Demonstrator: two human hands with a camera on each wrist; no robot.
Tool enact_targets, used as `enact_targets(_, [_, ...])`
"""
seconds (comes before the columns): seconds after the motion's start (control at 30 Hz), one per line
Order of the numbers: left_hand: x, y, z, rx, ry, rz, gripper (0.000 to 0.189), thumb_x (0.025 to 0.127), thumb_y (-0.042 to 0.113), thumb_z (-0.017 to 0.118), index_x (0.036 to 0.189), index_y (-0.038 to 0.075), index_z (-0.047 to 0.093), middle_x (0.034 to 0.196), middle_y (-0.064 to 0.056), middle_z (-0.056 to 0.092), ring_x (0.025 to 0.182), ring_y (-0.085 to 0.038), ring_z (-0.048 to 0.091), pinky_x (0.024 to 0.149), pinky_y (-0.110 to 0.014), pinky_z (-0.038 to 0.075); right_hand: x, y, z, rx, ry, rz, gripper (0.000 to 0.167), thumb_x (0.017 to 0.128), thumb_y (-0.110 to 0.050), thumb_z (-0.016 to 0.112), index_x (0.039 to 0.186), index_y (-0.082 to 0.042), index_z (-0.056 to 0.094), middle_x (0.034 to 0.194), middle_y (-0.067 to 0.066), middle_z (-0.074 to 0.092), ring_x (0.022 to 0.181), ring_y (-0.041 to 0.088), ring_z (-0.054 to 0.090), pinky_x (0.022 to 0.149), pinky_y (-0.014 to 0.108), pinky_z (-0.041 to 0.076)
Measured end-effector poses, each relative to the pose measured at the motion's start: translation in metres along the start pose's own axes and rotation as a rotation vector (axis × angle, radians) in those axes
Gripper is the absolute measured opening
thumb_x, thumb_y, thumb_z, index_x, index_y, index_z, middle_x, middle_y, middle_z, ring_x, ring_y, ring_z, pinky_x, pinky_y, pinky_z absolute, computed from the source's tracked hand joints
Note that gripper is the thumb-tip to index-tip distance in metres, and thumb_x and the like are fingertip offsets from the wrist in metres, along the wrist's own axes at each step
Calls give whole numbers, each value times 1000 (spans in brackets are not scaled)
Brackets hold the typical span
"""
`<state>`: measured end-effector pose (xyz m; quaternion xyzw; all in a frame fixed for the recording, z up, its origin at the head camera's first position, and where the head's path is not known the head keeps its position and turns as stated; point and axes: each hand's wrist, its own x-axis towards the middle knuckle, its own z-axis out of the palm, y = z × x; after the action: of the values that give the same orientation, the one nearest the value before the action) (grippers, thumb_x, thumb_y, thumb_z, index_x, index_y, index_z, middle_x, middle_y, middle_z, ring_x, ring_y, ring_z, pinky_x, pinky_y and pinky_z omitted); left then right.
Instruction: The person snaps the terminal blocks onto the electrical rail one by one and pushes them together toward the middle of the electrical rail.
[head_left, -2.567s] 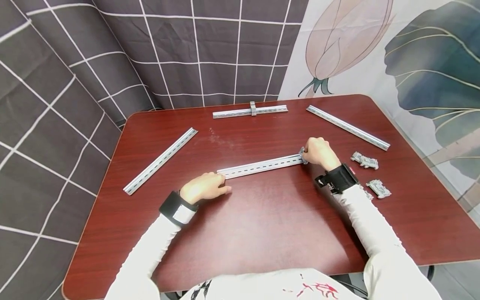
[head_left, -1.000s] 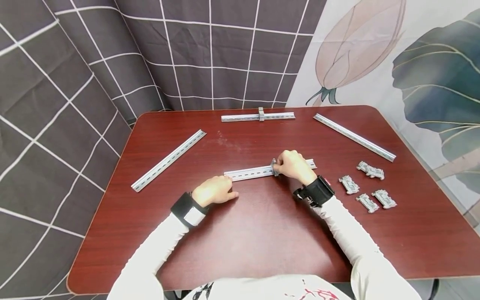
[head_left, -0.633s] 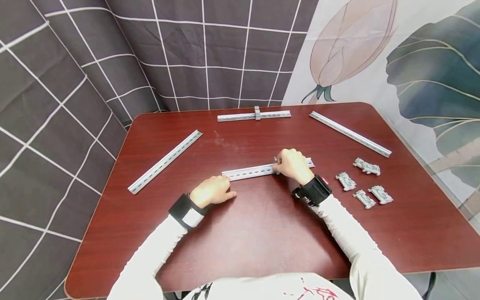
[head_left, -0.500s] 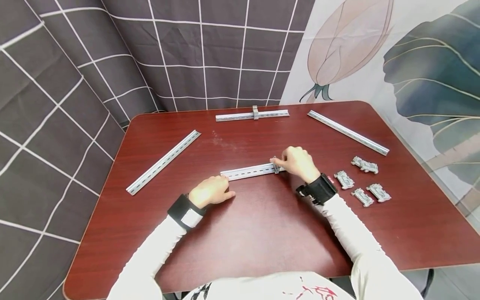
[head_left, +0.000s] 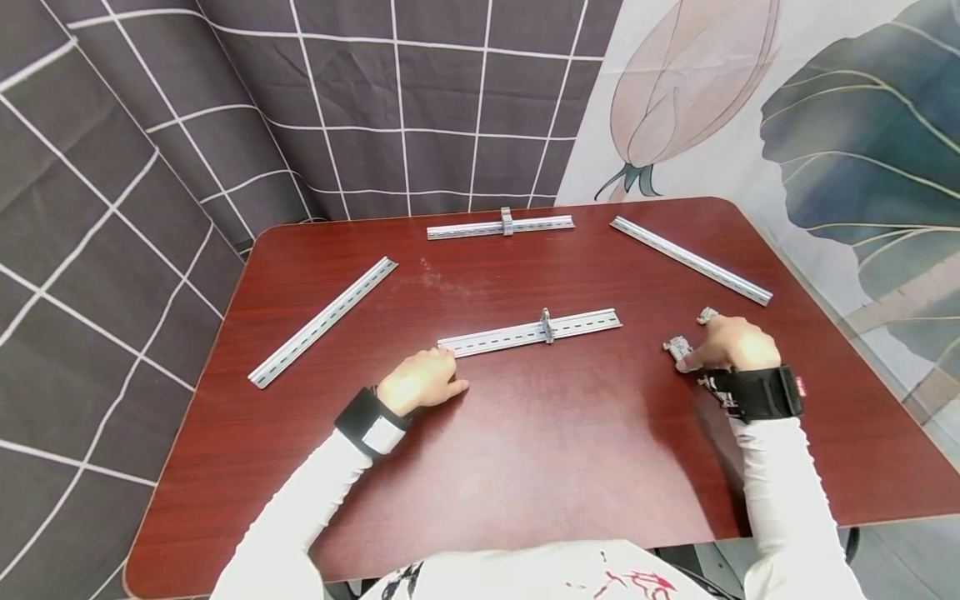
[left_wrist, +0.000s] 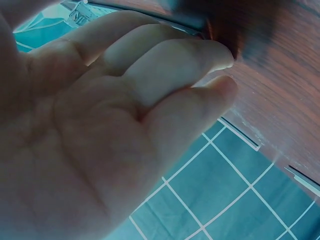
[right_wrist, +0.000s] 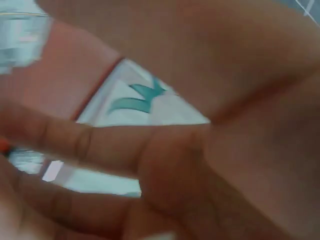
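Note:
A slotted metal DIN rail lies in front of the body, with one grey terminal block standing on it near the middle. My left hand rests its fingertips on the rail's left end, thumb sticking out apart. Off to the right, my right hand is over the loose terminal blocks, its thumb at the edge of the nearest loose block. In the right wrist view thumb and fingers stand apart, and a blurred block shows at the upper left. The right hand partly hides the other loose blocks.
A rail bearing a terminal block lies at the table's far edge. Bare rails slant at the left and the right. Another loose block peeks out beyond the right hand. Gridded cloth hangs behind the table.
The right hand slid the terminal block leftward along the front rail to near its middle, let it go, and moved right to the loose blocks. The left hand stayed at the rail's end.

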<state>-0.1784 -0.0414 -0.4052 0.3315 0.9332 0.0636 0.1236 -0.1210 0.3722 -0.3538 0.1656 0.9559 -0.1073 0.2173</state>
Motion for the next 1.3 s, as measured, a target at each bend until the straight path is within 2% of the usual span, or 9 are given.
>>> enact_targets(0.1, [-1,0,1,19,12,-6,37,91,34,64,95,-2,67,96,-18,66,90,-33,66,79,-46,55,1,7,8,22,-31,-31,39,73,-35,77,79,0,60,71,10,50,69,27,51,57,37,41])
enact_targets(0.23, [-2,2,1,32,18,-2,41,91,34,64,100,-6,66,98,-21,66,92,-34,65,82,-46,55,5,9,15,32,21,-113,25,73,-23,74,70,-2,61,66,7,49,67,27,49,56,36,40])
enact_targets(0.37, [-2,4,1,30,18,6,42,91,33,64,101,-7,65,99,-22,66,93,-35,65,83,-47,54,8,7,18,15,29,-152,34,74,-29,76,66,-3,56,64,5,46,67,26,47,57,35,39])
enact_targets(0.47, [-3,3,1,42,17,14,41,91,33,64,101,-7,65,99,-21,65,94,-35,65,83,-47,54,10,1,20,-2,35,-126,48,76,-46,75,64,-5,52,62,3,42,65,24,46,56,34,39])
enact_targets(0.57, [-4,4,2,53,23,25,39,91,33,63,99,-6,66,99,-21,64,94,-35,64,84,-46,53,14,-5,24,2,49,-110,53,76,-53,74,65,-5,53,64,5,45,65,25,48,56,35,41])
enact_targets(0.73, [-4,4,2,38,42,36,38,91,32,64,97,-6,66,97,-22,64,93,-37,64,83,-47,53,21,-10,27,38,97,-143,43,75,-39,79,70,-1,61,69,11,56,67,28,53,56,36,43])
enact_targets(0.93, [-2,3,5,52,45,17,41,91,33,65,100,-7,65,98,-22,64,91,-36,65,80,-47,55,20,-19,27,111,207,-283,33,77,-28,78,64,-7,56,61,3,52,62,24,48,55,30,35])
enact_targets(1.1, [0,3,6,64,51,13,41,91,33,65,101,-6,64,98,-21,64,91,-36,64,80,-47,55,13,-48,23,72,198,-406,20,82,-27,74,70,-13,67,67,0,64,70,23,55,61,31,38])
enact_targets(1.3, [-1,4,4,61,47,14,38,91,32,65,97,-5,67,98,-20,64,92,-36,64,81,-47,54,13,-109,29,73,157,-613,12,84,-23,73,74,-16,73,69,-5,66,66,13,50,61,28,38])
